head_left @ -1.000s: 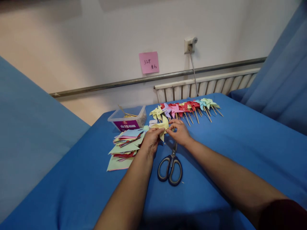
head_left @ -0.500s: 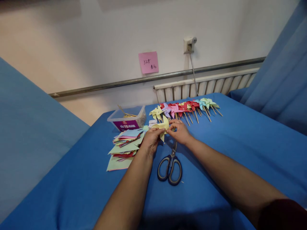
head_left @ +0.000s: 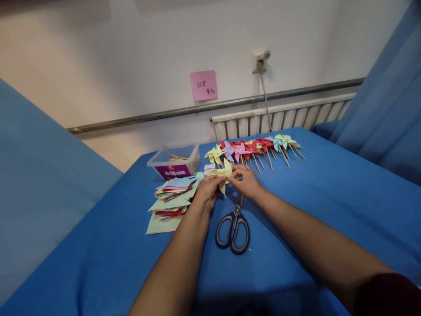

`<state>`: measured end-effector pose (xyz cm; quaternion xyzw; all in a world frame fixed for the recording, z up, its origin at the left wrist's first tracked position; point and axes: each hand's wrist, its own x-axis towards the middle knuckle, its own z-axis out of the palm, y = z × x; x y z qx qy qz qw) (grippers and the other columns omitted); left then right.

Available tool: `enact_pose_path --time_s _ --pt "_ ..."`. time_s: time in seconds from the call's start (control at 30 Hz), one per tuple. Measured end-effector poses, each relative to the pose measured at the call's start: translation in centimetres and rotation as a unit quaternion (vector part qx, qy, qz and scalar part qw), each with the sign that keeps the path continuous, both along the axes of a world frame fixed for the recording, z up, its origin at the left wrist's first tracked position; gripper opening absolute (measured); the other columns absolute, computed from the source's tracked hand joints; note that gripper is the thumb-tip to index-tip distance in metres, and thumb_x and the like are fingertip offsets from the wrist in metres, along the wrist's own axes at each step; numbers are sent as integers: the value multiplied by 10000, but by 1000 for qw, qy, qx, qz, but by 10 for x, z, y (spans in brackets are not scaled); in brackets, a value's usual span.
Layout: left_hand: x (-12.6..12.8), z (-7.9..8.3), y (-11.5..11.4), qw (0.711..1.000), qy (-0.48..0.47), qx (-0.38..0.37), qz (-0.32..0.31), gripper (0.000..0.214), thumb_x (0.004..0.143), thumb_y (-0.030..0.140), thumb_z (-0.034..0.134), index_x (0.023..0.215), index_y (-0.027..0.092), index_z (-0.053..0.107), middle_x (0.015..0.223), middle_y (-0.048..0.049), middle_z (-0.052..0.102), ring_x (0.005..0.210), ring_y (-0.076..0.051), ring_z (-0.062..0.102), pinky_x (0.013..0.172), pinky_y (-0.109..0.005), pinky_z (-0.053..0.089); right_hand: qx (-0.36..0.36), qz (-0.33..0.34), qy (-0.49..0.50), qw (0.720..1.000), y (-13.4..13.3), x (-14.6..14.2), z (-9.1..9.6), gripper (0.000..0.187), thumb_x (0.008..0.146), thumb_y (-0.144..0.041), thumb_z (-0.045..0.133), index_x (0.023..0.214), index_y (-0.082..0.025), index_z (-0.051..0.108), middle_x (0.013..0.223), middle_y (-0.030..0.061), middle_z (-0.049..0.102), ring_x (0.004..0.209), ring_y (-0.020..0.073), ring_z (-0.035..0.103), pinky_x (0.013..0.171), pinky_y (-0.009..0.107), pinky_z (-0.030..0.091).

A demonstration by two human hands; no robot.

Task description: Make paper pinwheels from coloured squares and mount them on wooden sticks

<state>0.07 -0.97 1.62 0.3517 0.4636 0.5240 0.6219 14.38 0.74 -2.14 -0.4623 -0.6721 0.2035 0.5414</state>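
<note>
- Across the middle of the blue cloth [head_left: 115, 259], which covers a broad table, both forearms reach in from the near edge.
- Above the cloth, between the hands, is a yellow paper pinwheel [head_left: 226, 166]; the left hand [head_left: 208, 191] grips it between thumb and fingers.
- At the pinwheel's centre, the right hand [head_left: 248, 182] pinches narrowly with thumb and forefinger; whether a pin is between them cannot be told.
- Just below the hands lie dark-handled scissors [head_left: 237, 214], blades pointing away.
- To the left, a stack of coloured paper [head_left: 174, 202] sits in front of a clear plastic box [head_left: 173, 171] containing thin sticks [head_left: 178, 158].
- Along the far edge lies a row of stick-mounted pinwheels [head_left: 243, 151] in several colours.
- Behind, the pale wall [head_left: 138, 61] bears a pink handwritten note [head_left: 203, 85], a metal rail [head_left: 158, 116], a socket [head_left: 255, 66] with a cable [head_left: 265, 97], and a white radiator [head_left: 276, 118].
- At the right hangs a blue curtain [head_left: 378, 118].
</note>
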Motion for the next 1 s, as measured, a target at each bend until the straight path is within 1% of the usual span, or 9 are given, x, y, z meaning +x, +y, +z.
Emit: enact_pose_path --time_s 0.1,0.2,0.3,0.43,0.5,0.57,0.67,0.87,1.0 --pt "0 0 0 1000 -5 1 6 228 503 124 794 628 121 603 551 -17 634 484 -118 572 494 -224 459 -11 14 22 1000 0 -1 1 129 686 -244 689 582 -211 621 928 52 680 966 207 598 937 366 421" --pt "-1 0 0 1000 -15 -1 13 191 520 107 775 618 117 611 544 -23 633 476 -124 571 487 -232 464 -82 38 138 986 1 0 1 129 649 -300 714 620 -205 632 923 36 681 948 202 602 928 356 424" --pt "-3 0 3 999 -31 -8 14 161 552 94 751 678 95 651 626 -63 677 522 -146 603 524 -258 502 -156 37 243 957 4 3 -1 235 698 -425 668 725 -193 640 828 26 673 815 180 616 788 325 475" --pt "-5 -2 8 998 -56 -10 27 185 589 75 724 765 91 669 718 -76 706 578 -157 633 557 -266 529 -184 36 284 940 4 3 -1 346 766 -529 585 796 -186 612 791 31 657 724 154 612 654 282 482" --pt "-6 -2 9 996 -75 -11 41 198 595 58 721 782 94 668 718 -68 703 577 -157 637 554 -262 531 -173 64 285 941 1 0 0 368 733 -535 632 846 -186 606 820 27 653 706 138 600 635 264 479" --pt "-6 -2 9 995 -89 -11 49 188 601 48 719 776 88 663 708 -73 699 574 -164 640 545 -263 529 -151 86 253 952 -2 -4 1 412 668 -502 713 904 -184 602 796 9 640 658 123 569 607 248 462" --pt "-6 -1 9 994 -91 -9 51 163 605 46 718 749 81 651 700 -86 693 574 -167 642 547 -263 526 -133 76 189 970 -7 -10 1 446 628 -456 756 942 -182 597 696 -28 604 589 115 531 569 241 436" --pt "-5 -2 8 995 -88 -2 48 185 575 48 739 732 87 650 681 -76 688 568 -158 632 553 -258 521 -124 39 158 979 -5 -11 -3 324 696 -457 694 859 -187 618 563 -56 551 492 110 481 485 225 378" --pt "-8 -2 11 995 -76 8 69 178 558 62 753 685 105 636 631 -52 672 529 -142 606 523 -247 503 -136 32 146 979 6 -7 -8 317 800 -483 567 871 -176 604 703 7 652 586 135 597 550 244 457"
